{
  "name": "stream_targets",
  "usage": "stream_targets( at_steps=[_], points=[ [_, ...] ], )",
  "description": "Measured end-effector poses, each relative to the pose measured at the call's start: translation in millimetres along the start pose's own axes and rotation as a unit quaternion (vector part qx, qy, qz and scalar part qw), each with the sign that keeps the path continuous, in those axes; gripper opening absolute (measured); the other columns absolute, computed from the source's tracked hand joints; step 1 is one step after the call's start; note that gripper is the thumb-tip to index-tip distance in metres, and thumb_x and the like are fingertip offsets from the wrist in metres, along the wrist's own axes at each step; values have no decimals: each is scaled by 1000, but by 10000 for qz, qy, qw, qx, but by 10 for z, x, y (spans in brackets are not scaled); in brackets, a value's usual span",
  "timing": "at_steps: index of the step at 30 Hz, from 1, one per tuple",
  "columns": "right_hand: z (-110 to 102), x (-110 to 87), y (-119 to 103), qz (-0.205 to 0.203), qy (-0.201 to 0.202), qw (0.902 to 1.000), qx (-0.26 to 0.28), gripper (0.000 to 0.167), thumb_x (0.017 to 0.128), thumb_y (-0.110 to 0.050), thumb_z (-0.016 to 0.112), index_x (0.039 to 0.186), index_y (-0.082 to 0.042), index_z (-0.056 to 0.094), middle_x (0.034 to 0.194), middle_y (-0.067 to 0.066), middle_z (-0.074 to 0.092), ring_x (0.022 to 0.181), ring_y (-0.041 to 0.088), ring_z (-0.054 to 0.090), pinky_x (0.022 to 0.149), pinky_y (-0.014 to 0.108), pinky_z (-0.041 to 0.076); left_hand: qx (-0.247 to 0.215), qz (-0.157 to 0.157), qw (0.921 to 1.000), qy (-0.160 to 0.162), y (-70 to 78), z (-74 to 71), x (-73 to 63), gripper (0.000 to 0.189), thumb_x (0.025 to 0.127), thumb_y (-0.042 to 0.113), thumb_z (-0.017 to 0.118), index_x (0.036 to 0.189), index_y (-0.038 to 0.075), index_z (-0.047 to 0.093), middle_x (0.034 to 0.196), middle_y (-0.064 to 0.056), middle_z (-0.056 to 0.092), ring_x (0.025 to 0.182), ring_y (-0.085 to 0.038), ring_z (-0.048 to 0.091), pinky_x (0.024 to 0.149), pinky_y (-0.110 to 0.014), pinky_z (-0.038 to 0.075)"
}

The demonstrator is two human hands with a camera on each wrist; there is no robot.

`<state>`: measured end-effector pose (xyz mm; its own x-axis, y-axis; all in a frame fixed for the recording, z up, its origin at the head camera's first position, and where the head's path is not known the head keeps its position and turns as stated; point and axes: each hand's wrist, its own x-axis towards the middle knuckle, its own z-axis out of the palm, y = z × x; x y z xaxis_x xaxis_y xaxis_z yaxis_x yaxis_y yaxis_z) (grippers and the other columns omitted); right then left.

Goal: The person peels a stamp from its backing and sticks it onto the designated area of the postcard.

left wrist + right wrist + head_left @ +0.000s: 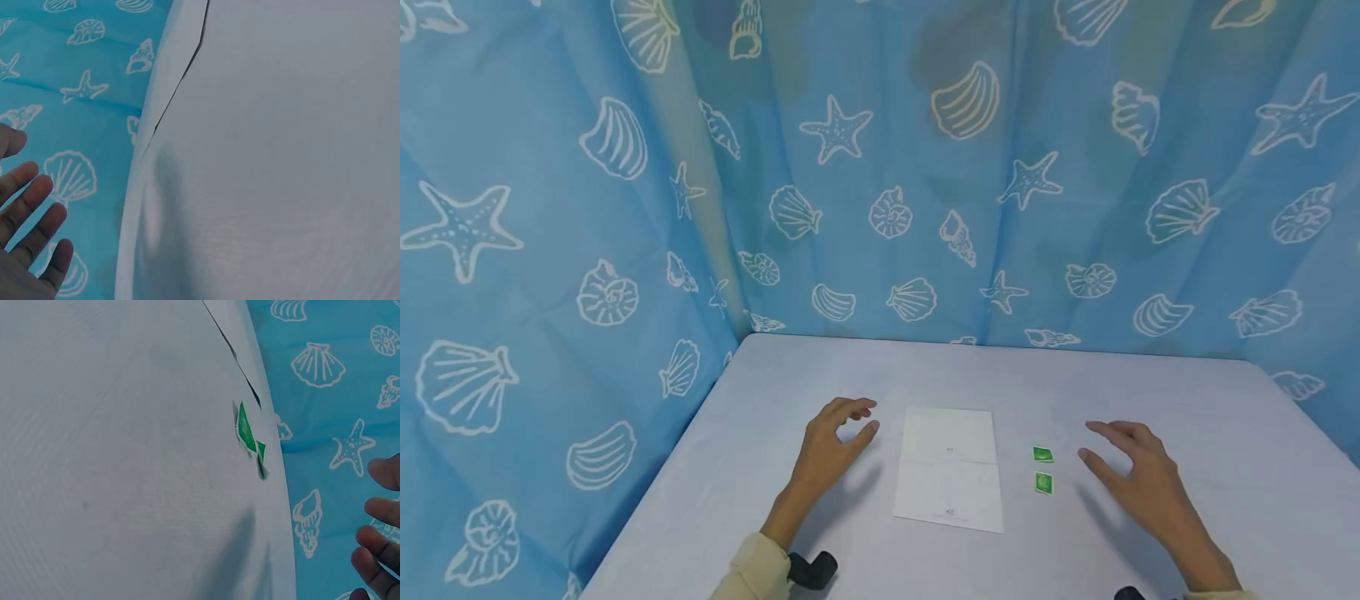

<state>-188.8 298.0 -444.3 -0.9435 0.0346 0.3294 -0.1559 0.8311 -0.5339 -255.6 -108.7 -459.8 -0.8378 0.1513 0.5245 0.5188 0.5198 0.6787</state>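
Note:
Two flat white paper rectangles, perhaps envelopes, lie edge to edge or overlapping in the head view: a far one (949, 429) and a near one (947, 492), each with a small grey print near its lower edge. To their right are two small green stamp-like pieces with pale borders, one farther (1042, 454) and one nearer (1043, 482). My left hand (835, 446) hovers left of the papers, fingers loosely bent, holding nothing. Right of the green pieces, my right hand (1138, 479) is raised above the table with thumb and fingers apart, also holding nothing.
A white-covered table (820, 367) carries these things. Behind it and along its left side hangs a blue curtain (865, 258) with white shells and starfish. Black devices sit at both wrists, the left one (812, 571) showing more.

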Motion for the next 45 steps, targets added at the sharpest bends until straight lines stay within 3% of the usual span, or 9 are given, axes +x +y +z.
stream_targets(
  at_steps=[5,14,21,36,39,45],
  points=[
    [14,-28,8,269,-82,9995,176,50,97,-35,68,133,-2,61,130,24,47,111,40,50,85,62,44,-147,-108,9998,-4,-23,44,-22,28,92,23,74,121,20,71,112,-1,68,101,-11,60,89,-43,52],
    [58,-72,-38,685,-145,9965,463,49,97,-38,67,133,-5,63,132,20,47,115,39,49,91,61,41,-527,-328,9980,102,-22,51,-58,28,94,23,73,122,19,71,113,-3,68,101,-11,60,90,-40,51],
    [109,-95,6,678,-15,9961,571,45,96,-37,68,130,-7,65,129,16,51,112,33,51,87,53,42,-590,-287,9976,228,-33,60,-80,28,94,26,72,122,20,71,109,6,67,100,-7,60,89,-41,51],
    [219,-125,34,512,381,9963,569,35,95,-35,70,121,-12,71,118,4,58,102,19,52,79,27,43,-827,-332,9960,95,-23,69,-143,31,94,32,72,122,20,71,112,2,67,102,-9,60,91,-40,50],
    [229,-131,34,507,424,9962,570,33,95,-34,71,120,-12,72,116,3,58,101,18,51,78,29,42,-869,-371,9955,38,-12,73,-154,30,94,35,72,123,26,70,113,4,66,103,-8,59,92,-39,49],
    [256,-166,59,453,474,9965,526,32,94,-34,72,117,-13,73,113,0,58,98,14,51,78,28,43,-932,-403,9948,-83,41,85,-164,29,95,35,71,122,28,70,116,1,66,104,-8,59,92,-41,48]
  ],
)
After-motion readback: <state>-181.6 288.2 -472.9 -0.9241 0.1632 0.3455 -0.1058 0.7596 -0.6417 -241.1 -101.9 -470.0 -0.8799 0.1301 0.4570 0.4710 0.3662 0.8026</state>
